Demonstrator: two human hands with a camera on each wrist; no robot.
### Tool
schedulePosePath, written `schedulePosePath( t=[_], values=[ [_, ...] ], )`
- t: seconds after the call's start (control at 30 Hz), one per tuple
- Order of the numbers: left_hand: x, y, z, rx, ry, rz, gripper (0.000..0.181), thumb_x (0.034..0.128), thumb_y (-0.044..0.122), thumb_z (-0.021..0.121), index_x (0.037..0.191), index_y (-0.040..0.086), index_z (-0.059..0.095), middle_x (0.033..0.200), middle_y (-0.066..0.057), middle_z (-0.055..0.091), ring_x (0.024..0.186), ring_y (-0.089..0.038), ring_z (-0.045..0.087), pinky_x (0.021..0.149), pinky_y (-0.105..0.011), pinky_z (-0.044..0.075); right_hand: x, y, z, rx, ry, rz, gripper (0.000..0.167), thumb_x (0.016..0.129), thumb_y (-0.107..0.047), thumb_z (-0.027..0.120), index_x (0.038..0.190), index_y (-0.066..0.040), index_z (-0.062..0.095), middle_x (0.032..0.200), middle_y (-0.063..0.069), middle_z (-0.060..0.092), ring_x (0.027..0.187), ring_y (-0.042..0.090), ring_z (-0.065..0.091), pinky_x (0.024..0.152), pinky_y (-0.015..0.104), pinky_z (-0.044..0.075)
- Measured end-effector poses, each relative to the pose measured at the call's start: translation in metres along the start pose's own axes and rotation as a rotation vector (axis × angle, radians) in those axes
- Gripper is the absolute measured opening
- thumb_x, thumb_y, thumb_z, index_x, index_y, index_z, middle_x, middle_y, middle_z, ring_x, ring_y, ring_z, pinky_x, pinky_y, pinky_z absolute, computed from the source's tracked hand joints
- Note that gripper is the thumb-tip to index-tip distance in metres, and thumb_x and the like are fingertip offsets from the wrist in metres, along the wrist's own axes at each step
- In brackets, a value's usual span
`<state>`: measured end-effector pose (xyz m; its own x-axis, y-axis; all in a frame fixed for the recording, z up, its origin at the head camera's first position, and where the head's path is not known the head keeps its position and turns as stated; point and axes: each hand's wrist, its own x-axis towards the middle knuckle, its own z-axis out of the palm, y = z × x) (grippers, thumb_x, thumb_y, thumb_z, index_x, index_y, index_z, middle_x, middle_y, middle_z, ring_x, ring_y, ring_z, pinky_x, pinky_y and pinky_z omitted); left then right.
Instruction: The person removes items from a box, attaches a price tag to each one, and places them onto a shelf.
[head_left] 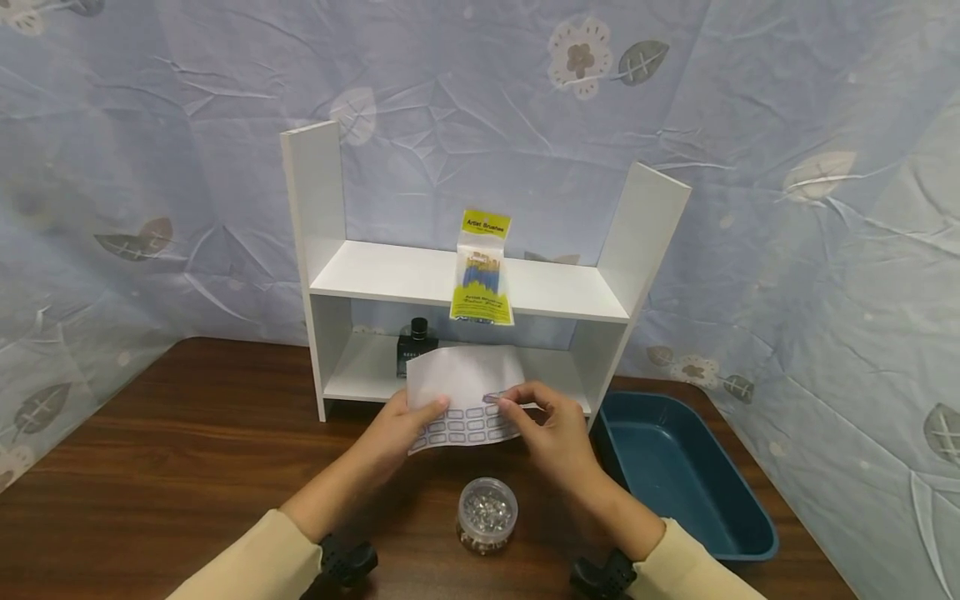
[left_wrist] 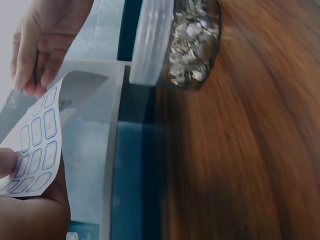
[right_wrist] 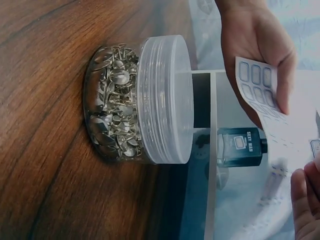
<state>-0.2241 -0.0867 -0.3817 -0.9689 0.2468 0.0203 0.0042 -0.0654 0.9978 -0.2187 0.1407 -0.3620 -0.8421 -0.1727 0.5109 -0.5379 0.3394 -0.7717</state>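
Observation:
A white sheet of blue-bordered labels [head_left: 468, 375] is held up above the table in front of the shelf. The left hand [head_left: 401, 425] grips its left side, thumb on the front, fingers behind. At the sheet's right part the right hand [head_left: 551, 429] pinches a small label [head_left: 492, 398] between thumb and index finger; in the left wrist view that label [left_wrist: 14, 98] stands clear of the sheet. Below the hands, a lidded clear jar [head_left: 486, 512] of shiny metal pieces stands on the table. The right wrist view shows a label on the dark bottle [right_wrist: 240, 146].
A white two-tier shelf [head_left: 390, 271] stands at the back, with a yellow brush packet [head_left: 482, 271] hanging over its upper board's front edge. The dark bottle is on the lower board, partly behind the sheet. A blue tray [head_left: 682, 467] lies at the right.

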Motion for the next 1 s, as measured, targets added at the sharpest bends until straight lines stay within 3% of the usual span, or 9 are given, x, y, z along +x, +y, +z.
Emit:
schedulePosePath(
  t=[0.23, 0.37, 0.67, 1.0],
  values=[
    [-0.006, -0.011, -0.021, 0.029, -0.007, -0.067, 0.046, 0.1095, 0.02, 0.052, 0.146, -0.007, 0.043, 0.115, -0.006, 0.076, 0.096, -0.008, 0.071, 0.085, -0.023, 0.058, -0.003, 0.005, -0.005, 0.014, -0.003, 0.029, 0.006, 0.098, -0.008, 0.073, 0.096, -0.002, 0.074, 0.1, 0.015, 0.075, 0.088, 0.019, 0.076, 0.074, 0.019, 0.06],
    [-0.011, -0.016, -0.034, 0.037, -0.001, -0.109, 0.047, 0.1094, 0.021, 0.053, 0.146, -0.006, 0.04, 0.109, 0.0, 0.074, 0.094, -0.007, 0.071, 0.083, -0.023, 0.059, -0.003, 0.009, -0.008, -0.009, 0.005, 0.027, 0.006, 0.097, -0.008, 0.073, 0.095, -0.003, 0.075, 0.097, 0.013, 0.076, 0.089, 0.009, 0.072, 0.078, 0.021, 0.061],
    [-0.02, -0.022, -0.046, 0.142, -0.006, -0.198, 0.042, 0.108, 0.018, 0.052, 0.14, -0.009, 0.046, 0.111, -0.011, 0.072, 0.094, -0.014, 0.07, 0.082, -0.028, 0.057, -0.003, 0.009, -0.01, -0.017, 0.001, 0.012, 0.008, 0.098, -0.012, 0.073, 0.096, -0.004, 0.074, 0.094, 0.012, 0.076, 0.086, 0.007, 0.069, 0.077, 0.023, 0.062],
    [-0.027, -0.024, -0.054, 0.275, 0.055, -0.293, 0.048, 0.1066, 0.017, 0.052, 0.142, -0.012, 0.04, 0.111, -0.015, 0.069, 0.091, -0.017, 0.067, 0.08, -0.028, 0.053, -0.004, 0.012, -0.012, -0.018, -0.01, 0.004, 0.007, 0.098, -0.01, 0.073, 0.096, -0.003, 0.074, 0.092, 0.011, 0.074, 0.082, 0.008, 0.067, 0.074, 0.02, 0.06]
  ],
)
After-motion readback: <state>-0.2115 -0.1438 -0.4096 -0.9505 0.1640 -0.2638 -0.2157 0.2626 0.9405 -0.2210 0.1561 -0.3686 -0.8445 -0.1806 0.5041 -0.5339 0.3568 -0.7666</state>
